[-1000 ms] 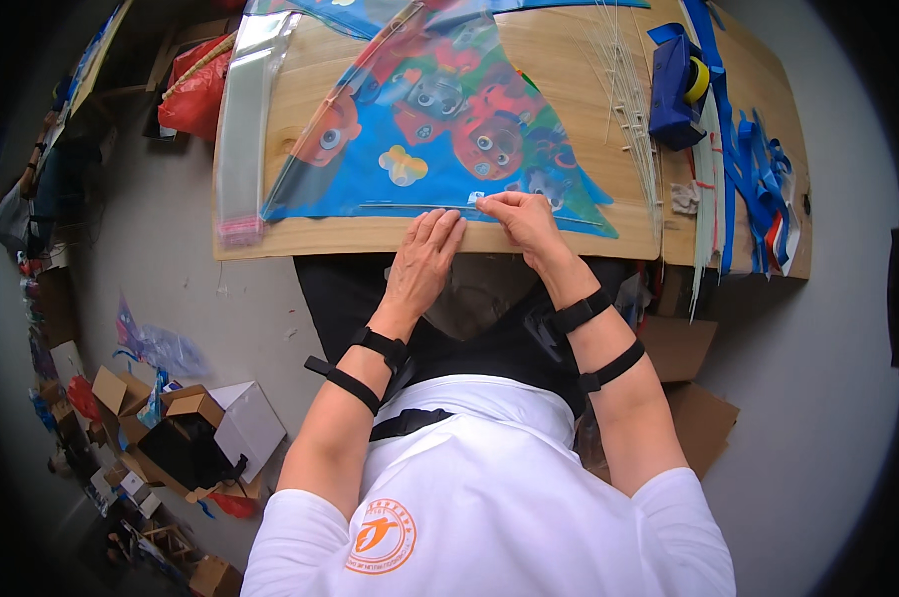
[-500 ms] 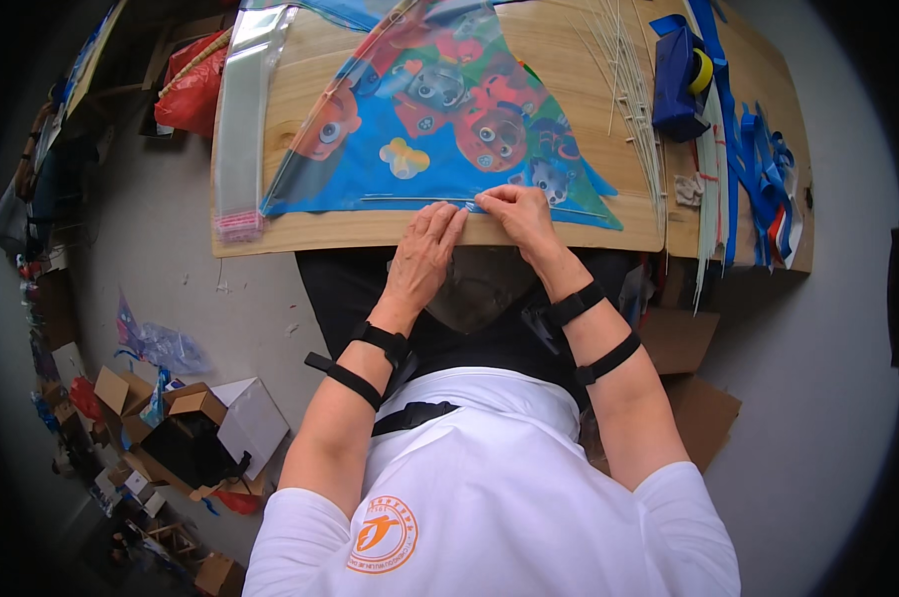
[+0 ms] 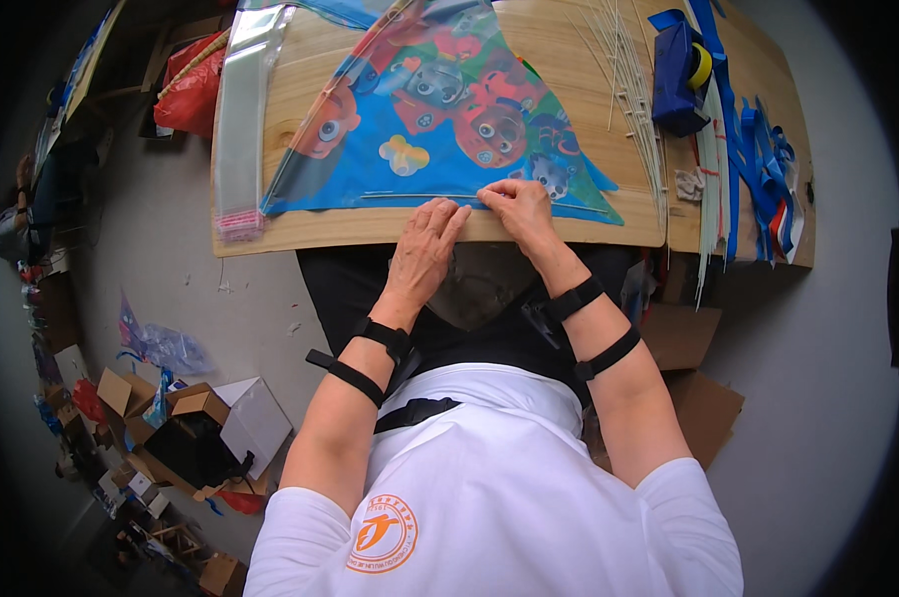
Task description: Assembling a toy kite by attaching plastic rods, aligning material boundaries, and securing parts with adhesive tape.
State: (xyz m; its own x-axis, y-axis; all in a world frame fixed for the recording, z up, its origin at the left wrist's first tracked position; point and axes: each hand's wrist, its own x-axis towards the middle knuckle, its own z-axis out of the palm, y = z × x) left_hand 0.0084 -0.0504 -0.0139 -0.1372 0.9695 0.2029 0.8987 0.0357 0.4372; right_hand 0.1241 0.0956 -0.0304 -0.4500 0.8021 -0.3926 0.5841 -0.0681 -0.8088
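A triangular kite (image 3: 390,184), blue with printed cartoon animals and under clear film in places, lies on the wooden table in front of me. A thin pale rod (image 3: 409,195) runs along its near edge. My left hand (image 3: 426,249) rests at that edge, its fingers stretched out and laid down on the hem. Close to its right, my right hand (image 3: 525,217) is closed, thumb and forefinger pinched together by the rod. What lies in the pinch is too small to make out.
Long clear plastic sleeves (image 3: 240,129) lie at the table's left. Thin rods (image 3: 633,109), a blue tape dispenser (image 3: 676,85) and blue ribbons (image 3: 758,179) are at the right. Cardboard boxes (image 3: 196,408) and a red bag (image 3: 193,95) are off to the left.
My left fingertips have shifted slightly at the kite's edge. A small clear bit seen between my hands before is now out of sight. The kite has stayed in place.
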